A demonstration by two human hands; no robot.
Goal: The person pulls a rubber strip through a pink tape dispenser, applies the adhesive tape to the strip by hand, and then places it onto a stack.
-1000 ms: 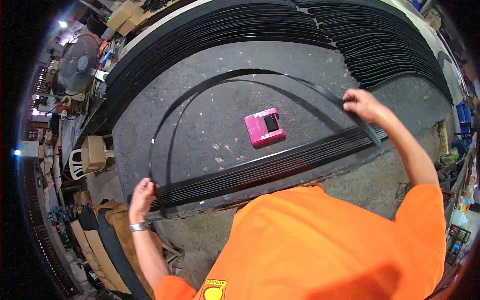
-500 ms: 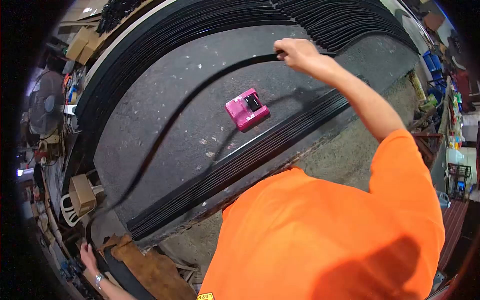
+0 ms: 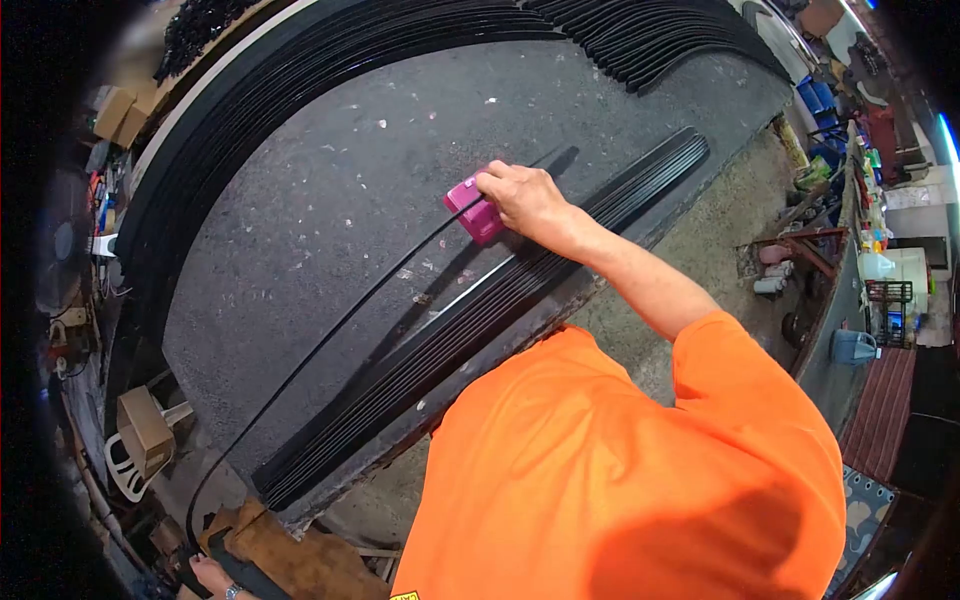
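My right hand (image 3: 520, 195) grips one end of a long thin black strip (image 3: 300, 365) and rests right over a pink device (image 3: 466, 205) on the dark table (image 3: 330, 170). The strip runs diagonally down and left, off the table's end, and curls toward my left hand (image 3: 210, 575). That hand is low at the bottom left edge of the view, closed on the strip's other end. A flat stack of black strips (image 3: 480, 315) lies along the table's near edge, just below my right hand.
Large fanned piles of black strips (image 3: 300, 60) cover the far side of the table. A cardboard box on a white plastic chair (image 3: 140, 435) stands at the left. Brown sheets (image 3: 300, 560) lie below the table's end. A blue jug (image 3: 855, 345) sits on the right.
My right hand has come down from the far side of the table to the pink device, pulling the strip nearly straight. My left hand has dropped lower and further left.
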